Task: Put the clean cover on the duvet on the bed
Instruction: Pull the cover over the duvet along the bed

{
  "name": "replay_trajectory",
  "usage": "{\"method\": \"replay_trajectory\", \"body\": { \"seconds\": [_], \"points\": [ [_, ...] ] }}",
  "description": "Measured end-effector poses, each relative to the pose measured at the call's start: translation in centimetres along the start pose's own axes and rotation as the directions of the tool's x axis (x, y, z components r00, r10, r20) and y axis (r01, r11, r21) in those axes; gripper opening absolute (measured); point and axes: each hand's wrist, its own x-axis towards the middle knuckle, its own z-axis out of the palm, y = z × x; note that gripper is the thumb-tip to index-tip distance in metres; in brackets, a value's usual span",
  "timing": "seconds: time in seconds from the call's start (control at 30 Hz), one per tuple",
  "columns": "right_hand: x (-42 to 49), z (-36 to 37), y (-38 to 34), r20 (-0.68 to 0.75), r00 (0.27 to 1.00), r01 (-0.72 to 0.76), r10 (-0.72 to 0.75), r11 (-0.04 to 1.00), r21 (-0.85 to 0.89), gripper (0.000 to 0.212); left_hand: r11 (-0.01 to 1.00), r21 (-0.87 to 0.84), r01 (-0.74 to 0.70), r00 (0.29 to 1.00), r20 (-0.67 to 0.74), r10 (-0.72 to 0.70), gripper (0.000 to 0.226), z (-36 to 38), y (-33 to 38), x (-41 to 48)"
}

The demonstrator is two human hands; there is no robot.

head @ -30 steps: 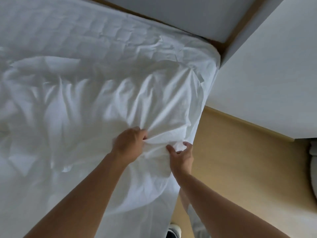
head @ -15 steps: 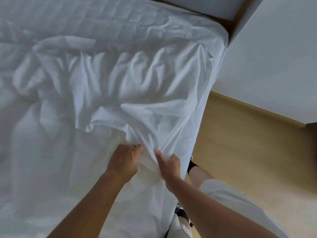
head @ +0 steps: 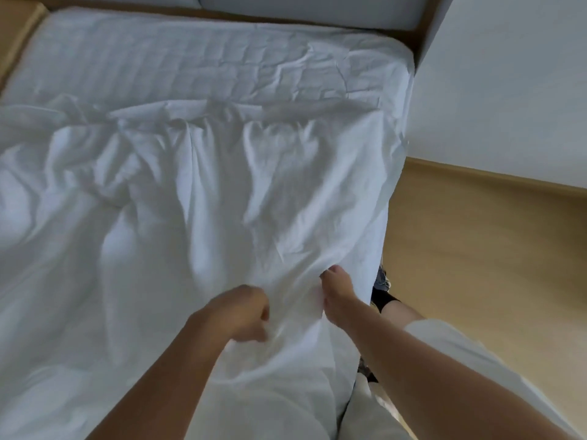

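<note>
White cover (head: 254,201) lay crumpled on the bed (head: 190,58), prob. soft, light. Left hand (head: 236,309) & right hand (head: 336,296) each held its near edge w/ curled fingers (head: 333,275). Corners looked best to grab.

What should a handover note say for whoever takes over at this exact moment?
Hands: the left hand has its fingers curled into the cover, though it is blurred. The right hand pinches the cover near the right edge of the bed.
Things: the cover lies crumpled across the bed, and the head end is bare.
Done: the cover is on the bed. Whether the duvet is inside cannot be told.
Left: probably spread and smooth it toward the head end.
</note>
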Motion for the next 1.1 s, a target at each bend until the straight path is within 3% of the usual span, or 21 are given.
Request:
{"method": "replay_trajectory", "body": {
  "seconds": [0.03, 0.07, 0.13, 0.2, 0.27, 0.3, 0.37, 0.47, 0.53, 0.6, 0.67, 0.77, 0.83, 0.9, 0.97, 1.03, 1.1],
  "points": [
    [0.4, 0.2, -0.5, -0.029, 0.999, 0.022, -0.023, 0.999, -0.034, 0.021, 0.998, -0.066, -0.021, 0.968, -0.251, 0.003, 0.04, -1.5, 0.5, 0.9],
    [0.4, 0.6, -0.7, -0.04, 0.998, 0.046, -0.051, 0.991, -0.124, 0.019, 0.997, -0.072, -0.033, 0.887, -0.462, -0.004, 0.045, -2.9, 0.8, 1.9],
    [-0.6, 1.4, 0.0, 0.021, 0.992, 0.121, -0.123, 0.922, -0.368, 0.017, 0.997, -0.059, 0.059, 0.768, -0.635, -0.083, 0.054, -4.6, 0.6, 4.6],
    [-1.4, 1.3, 1.4, 0.14, 0.983, 0.176, -0.117, 0.806, -0.565, 0.014, 0.98, -0.153, 0.129, 0.789, -0.583, -0.194, 0.052, -5.1, -0.3, 6.8],
    [-1.3, 0.1, 1.6, 0.18, 0.982, 0.157, -0.053, 0.759, -0.632, 0.004, 0.954, -0.299, 0.024, 0.792, -0.577, -0.201, 0.031, -4.6, -1.3, 8.0],
    [-0.9, -0.6, 0.9, 0.16, 0.985, 0.157, -0.069, 0.748, -0.644, 0.002, 0.931, -0.362, -0.046, 0.771, -0.605, -0.197, 0.022, -4.3, -2.0, 8.2],
    [0.4, -1.9, -1.5, 0.011, 0.96, 0.217, -0.278, 0.724, -0.655, 0.007, 0.876, -0.457, -0.157, 0.719, -0.661, -0.216, 0.026, -3.9, -3.2, 8.0],
    [1.7, -2.1, -7.4, -0.314, 0.722, 0.392, -0.617, 0.738, -0.549, 0.024, 0.807, -0.535, -0.251, 0.675, -0.694, -0.25, 0.038, -3.0, -5.0, 6.6],
    [2.9, -0.7, -11.8, -0.31, 0.634, 0.51, -0.709, 0.684, -0.522, 0.038, 0.76, -0.608, -0.23, 0.708, -0.64, -0.298, 0.037, -1.8, -6.6, 5.7],
    [4.5, 1.5, -16.1, -0.223, 0.659, 0.538, -0.719, 0.657, -0.527, 0.062, 0.744, -0.649, -0.16, 0.762, -0.56, -0.325, 0.03, -0.7, -8.3, 4.9],
    [6.3, 4.0, -19.6, -0.162, 0.749, 0.476, -0.642, 0.693, -0.542, 0.072, 0.761, -0.644, -0.075, 0.805, -0.49, -0.335, 0.033, -0.3, -9.7, 3.9],
    [8.0, 7.0, -22.2, -0.166, 0.831, 0.379, -0.53, 0.76, -0.528, 0.027, 0.805, -0.592, 0.052, 0.878, -0.357, -0.319, 0.04, -2.1, -9.7, 3.2],
    [8.6, 8.1, -22.4, -0.169, 0.799, 0.426, -0.577, 0.742, -0.517, 0.003, 0.869, -0.492, 0.061, 0.904, -0.341, -0.257, 0.039, -5.4, -8.4, 3.7],
    [8.7, 8.4, -22.0, -0.117, 0.741, 0.505, -0.662, 0.663, -0.553, 0.017, 0.908, -0.414, -0.063, 0.849, -0.501, -0.17, 0.028, -10.0, -6.6, 4.9],
    [8.7, 8.1, -21.6, -0.028, 0.714, 0.538, -0.699, 0.574, -0.617, 0.025, 0.933, -0.286, -0.219, 0.677, -0.733, -0.066, 0.019, -14.9, -4.6, 7.2],
    [8.8, 7.7, -21.6, 0.061, 0.705, 0.554, -0.706, 0.496, -0.669, 0.029, 0.963, -0.137, -0.232, 0.554, -0.833, 0.015, 0.031, -19.4, -2.5, 10.7],
    [8.7, 7.1, -22.2, 0.096, 0.711, 0.557, -0.696, 0.475, -0.681, 0.029, 0.981, -0.075, -0.18, 0.587, -0.808, 0.046, 0.04, -23.1, -0.7, 14.5]
  ]
}}
